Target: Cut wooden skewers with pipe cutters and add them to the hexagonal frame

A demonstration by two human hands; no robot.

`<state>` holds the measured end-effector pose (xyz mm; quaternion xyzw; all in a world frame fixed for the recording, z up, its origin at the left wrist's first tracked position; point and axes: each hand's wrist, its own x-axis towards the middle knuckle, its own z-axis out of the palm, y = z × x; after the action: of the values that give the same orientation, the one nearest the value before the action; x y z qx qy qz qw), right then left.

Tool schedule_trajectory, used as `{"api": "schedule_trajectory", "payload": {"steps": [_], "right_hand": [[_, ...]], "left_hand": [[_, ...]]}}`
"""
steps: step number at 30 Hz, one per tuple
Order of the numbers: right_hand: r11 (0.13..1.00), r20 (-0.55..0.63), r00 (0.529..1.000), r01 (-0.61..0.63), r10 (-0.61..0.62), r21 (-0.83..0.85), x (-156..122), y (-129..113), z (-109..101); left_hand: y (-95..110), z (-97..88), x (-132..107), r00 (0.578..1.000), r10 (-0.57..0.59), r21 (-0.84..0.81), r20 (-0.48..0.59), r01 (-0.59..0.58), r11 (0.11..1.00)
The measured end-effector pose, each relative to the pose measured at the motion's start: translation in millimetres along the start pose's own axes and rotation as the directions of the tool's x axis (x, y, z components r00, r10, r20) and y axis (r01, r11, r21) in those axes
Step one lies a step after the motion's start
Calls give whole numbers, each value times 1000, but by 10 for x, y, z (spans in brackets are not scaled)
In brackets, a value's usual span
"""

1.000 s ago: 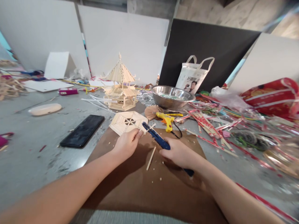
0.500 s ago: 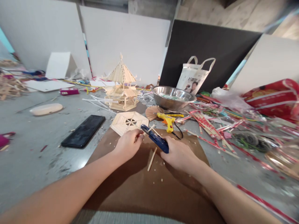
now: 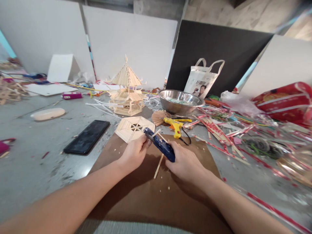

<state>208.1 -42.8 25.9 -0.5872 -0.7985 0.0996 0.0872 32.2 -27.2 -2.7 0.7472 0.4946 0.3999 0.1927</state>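
Note:
My right hand (image 3: pixel 185 159) is closed around a dark blue hand tool (image 3: pixel 162 146), its head pointing up and left. With fingers pinched together, my left hand (image 3: pixel 136 151) is at the tool's head, where a thin wooden stick (image 3: pixel 156 132) lies across it. The stick's end at my left fingertips is hidden. Below the tool, another wooden stick (image 3: pixel 159 167) rests on the brown sheet (image 3: pixel 136 201). Just beyond my left hand lies a flat polygonal stick panel (image 3: pixel 124 129) with a spoked opening.
A yellow glue gun (image 3: pixel 175 126) lies right of the panel. Behind stand a stick-built pavilion (image 3: pixel 126 97) and a metal bowl (image 3: pixel 180 105). A black phone (image 3: pixel 87 137) is at left, with a white case (image 3: pixel 48 113) farther off. Red-and-white wrapped sticks (image 3: pixel 216 130) clutter the right.
The blue tool and my right hand have shifted slightly left and down. My left fingers are now right against the tool's head.

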Motion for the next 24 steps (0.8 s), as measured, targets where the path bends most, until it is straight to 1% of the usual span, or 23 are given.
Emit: {"api": "schedule_trajectory", "payload": {"steps": [6, 11, 16, 20, 24], "right_hand": [[1000, -35, 999, 18, -18, -4, 7, 17, 19], [999, -59, 997, 44, -43, 9, 7, 26, 37], [993, -95, 989, 118, -116, 14, 30, 54, 51], [986, -113, 981, 164, -160, 21, 43, 74, 63], [979, -123, 974, 197, -191, 44, 60, 96, 66]], "left_hand": [[11, 0, 3, 999, -25, 24, -25, 25, 999], [-1, 2, 4, 997, 66, -56, -33, -68, 996], [-26, 15, 0, 992, 114, -108, -47, -118, 987], [-39, 14, 8, 991, 127, -140, -33, -131, 981], [-29, 6, 14, 993, 115, -172, -8, -115, 978]]}}
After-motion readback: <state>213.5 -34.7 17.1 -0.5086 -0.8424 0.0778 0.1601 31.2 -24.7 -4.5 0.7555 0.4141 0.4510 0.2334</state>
